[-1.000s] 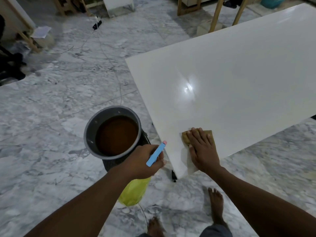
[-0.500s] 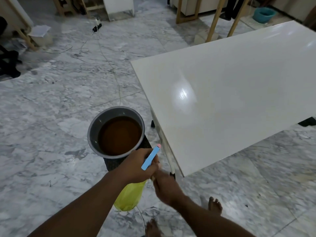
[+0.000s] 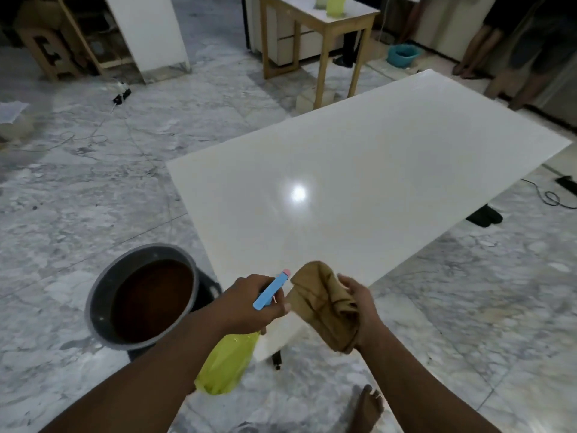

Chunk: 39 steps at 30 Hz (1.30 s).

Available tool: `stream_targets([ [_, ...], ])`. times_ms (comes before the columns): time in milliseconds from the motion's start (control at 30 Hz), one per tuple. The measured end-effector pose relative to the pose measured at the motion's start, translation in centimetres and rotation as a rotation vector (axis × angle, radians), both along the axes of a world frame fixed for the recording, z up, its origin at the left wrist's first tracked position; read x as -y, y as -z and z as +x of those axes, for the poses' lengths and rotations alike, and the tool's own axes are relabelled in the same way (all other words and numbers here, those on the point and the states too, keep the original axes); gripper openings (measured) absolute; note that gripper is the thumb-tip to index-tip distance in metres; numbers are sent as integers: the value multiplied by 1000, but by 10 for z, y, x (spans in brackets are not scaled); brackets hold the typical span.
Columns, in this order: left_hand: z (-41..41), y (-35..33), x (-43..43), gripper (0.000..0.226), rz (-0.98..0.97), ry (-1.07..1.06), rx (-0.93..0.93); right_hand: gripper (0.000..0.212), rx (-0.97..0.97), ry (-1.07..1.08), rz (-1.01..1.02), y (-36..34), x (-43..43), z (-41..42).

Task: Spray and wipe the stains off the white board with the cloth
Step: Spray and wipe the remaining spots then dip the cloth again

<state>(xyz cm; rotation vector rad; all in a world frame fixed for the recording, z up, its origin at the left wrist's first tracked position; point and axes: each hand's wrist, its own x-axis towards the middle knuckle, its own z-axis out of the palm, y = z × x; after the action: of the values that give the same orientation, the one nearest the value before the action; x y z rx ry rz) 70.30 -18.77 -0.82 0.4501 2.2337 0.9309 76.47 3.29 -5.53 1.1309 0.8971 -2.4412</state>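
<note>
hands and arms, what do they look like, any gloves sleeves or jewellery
The left hand and right hand are bare: no gloves, and no rings or watch that I can see. The left forearm and right forearm are uncovered to the frame edge, no sleeve in view.

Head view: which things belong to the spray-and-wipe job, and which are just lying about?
Job: white board; spray bottle in left hand; cloth in right hand.
Lying about: bucket of brown liquid (use unclear), wooden table, blue basin, power strip.
</note>
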Motion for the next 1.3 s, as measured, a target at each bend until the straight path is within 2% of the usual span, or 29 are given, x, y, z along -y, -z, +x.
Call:
stream_targets([
  [133, -12, -10, -109, 22, -29, 164, 43, 62, -89, 229, -144, -14, -105, -3],
  [333, -27, -22, -272, 27, -73, 309, -6, 67, -158, 296, -171, -36, -249, -14],
  [500, -45, -33, -385, 37, -73, 380, -95, 65, -204, 308, -97, -55, -360, -27],
  [667, -74, -40, -465, 23, -37, 427, -81, 51, -178, 441, 15, -54, -448, -52],
  [833, -120, -35, -545, 21, -21, 478, -112, 45, -100, 520, 137, -51, -534, -90],
  [1033, -181, -43, -659, 23, 26, 551, -136, 52, -29, 536, 226, -44, -638, -138],
  [1133, -204, -49, -716, 27, -4, 605, -200, 54, -37, 591, 183, -46, -682, -157],
  [1300, -233, -50, -806, 27, -53, 667, -146, 51, -94, 575, 149, -53, -752, -194],
])
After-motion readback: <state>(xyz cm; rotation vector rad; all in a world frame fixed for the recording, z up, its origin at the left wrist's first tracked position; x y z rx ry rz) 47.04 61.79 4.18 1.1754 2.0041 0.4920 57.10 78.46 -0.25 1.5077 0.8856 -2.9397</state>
